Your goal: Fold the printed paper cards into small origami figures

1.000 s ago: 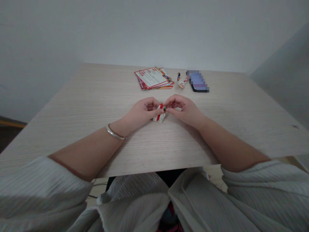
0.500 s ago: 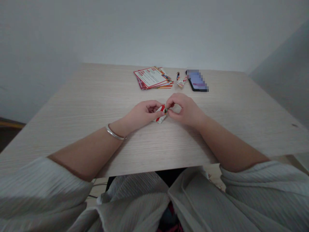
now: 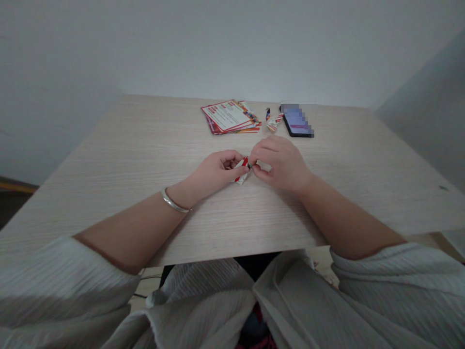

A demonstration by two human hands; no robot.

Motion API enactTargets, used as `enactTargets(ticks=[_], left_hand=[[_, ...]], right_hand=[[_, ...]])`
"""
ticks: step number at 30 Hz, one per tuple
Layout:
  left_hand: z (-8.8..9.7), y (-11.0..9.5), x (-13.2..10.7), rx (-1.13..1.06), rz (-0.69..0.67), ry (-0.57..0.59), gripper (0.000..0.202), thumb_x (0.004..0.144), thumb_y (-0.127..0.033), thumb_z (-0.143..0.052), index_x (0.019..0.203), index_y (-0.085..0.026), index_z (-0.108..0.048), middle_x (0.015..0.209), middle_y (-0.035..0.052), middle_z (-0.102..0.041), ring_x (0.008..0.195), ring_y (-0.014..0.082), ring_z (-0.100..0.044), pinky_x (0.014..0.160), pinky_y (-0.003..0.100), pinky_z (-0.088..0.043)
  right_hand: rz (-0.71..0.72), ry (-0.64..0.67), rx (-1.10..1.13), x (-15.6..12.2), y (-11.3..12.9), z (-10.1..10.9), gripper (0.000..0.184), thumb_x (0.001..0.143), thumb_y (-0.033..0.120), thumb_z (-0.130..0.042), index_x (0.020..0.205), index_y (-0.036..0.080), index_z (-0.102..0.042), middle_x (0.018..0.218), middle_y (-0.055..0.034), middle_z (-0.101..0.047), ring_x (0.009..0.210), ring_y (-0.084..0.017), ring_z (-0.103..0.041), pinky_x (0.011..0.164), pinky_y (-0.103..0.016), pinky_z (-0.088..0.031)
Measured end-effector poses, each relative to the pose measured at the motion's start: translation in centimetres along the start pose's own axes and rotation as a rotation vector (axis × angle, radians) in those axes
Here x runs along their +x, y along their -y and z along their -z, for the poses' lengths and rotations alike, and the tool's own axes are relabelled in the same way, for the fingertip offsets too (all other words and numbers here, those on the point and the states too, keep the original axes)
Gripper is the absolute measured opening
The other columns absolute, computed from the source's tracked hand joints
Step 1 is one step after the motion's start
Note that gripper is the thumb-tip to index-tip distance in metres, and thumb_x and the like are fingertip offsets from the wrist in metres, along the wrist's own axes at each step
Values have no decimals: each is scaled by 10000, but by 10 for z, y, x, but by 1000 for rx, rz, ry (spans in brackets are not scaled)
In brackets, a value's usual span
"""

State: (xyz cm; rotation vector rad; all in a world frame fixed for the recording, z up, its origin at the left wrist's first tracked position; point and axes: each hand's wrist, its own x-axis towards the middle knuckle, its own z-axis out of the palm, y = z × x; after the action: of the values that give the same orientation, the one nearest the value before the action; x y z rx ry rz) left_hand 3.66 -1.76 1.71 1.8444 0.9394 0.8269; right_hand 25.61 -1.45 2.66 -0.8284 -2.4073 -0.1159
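Note:
A small piece of folded paper (image 3: 241, 177), white with red stripes, is between my hands just above the table or resting on it; I cannot tell which. My left hand (image 3: 221, 169) is closed on its left side, thumb on top. At the paper's right end, thumb and forefinger of my right hand (image 3: 278, 160) pinch a narrow, dark, colourful tip. Fingers hide much of the paper, so its full shape does not show.
Farther back on the pale wooden table (image 3: 152, 131) lies a stack of printed paper sheets (image 3: 228, 116). Beside it stands a folded paper figure (image 3: 272, 122) in similar colours, then a phone (image 3: 297, 121) with a lit, blurred screen. A wall (image 3: 232, 48) rises behind the table.
My right hand has turned slightly, its fingers curling closer together around the paper's tip. The left hand keeps its grip, and the paper has barely shifted.

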Motion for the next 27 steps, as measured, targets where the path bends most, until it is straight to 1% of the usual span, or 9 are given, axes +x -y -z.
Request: enactTargets(ticks=[3, 7, 11, 17, 20, 27], left_hand=[[-2, 0, -1, 28, 27, -45, 181, 802, -360, -730, 812, -181, -702, 713, -7, -621, 656, 135, -494, 615, 281, -358], [-5, -1, -3, 39, 51, -97, 173, 807, -348, -709, 769, -180, -691, 683, -15, -595, 643, 128, -465, 612, 280, -343], [-5, -1, -2, 0, 88, -95, 206, 805, -366, -712, 726, -180, -672, 645, -24, -559, 608, 119, -438, 591, 282, -325], [-6, 0, -3, -7, 104, -98, 238, 812, -379, -702, 689, -181, -655, 631, -19, -549, 602, 116, -436, 574, 277, -317], [-6, -3, -4, -22, 110, -107, 240, 803, -377, -710, 679, -183, -643, 624, -19, -548, 598, 115, -440, 567, 274, -315], [-5, -6, -5, -46, 124, -90, 260, 799, -378, -713, 652, -185, -620, 598, -29, -520, 574, 105, -408, 550, 273, -289]], right_hand=[[-13, -8, 5, 0, 0, -2, 72, 886, 232, -616, 839, 253, -666, 921, -53, -705, 900, -251, -584, 815, -424, -417], [-51, -23, 52, -1, 0, -4, 112, 913, 250, -617, 823, 258, -683, 922, -47, -710, 906, -250, -593, 842, -429, -421], [-54, -29, 142, -2, -4, -7, 189, 948, 273, -616, 775, 255, -692, 891, -41, -732, 866, -226, -632, 827, -409, -436], [-92, -5, 301, -3, -11, -11, 201, 948, 331, -670, 763, 257, -702, 887, -30, -761, 860, -201, -664, 838, -375, -476], [-96, -14, 343, -3, -10, -12, 218, 950, 353, -676, 756, 254, -695, 874, -33, -763, 844, -198, -669, 824, -370, -490], [-77, -40, 378, -3, -8, -13, 193, 936, 327, -693, 760, 249, -692, 889, -40, -792, 854, -206, -705, 838, -377, -497]])
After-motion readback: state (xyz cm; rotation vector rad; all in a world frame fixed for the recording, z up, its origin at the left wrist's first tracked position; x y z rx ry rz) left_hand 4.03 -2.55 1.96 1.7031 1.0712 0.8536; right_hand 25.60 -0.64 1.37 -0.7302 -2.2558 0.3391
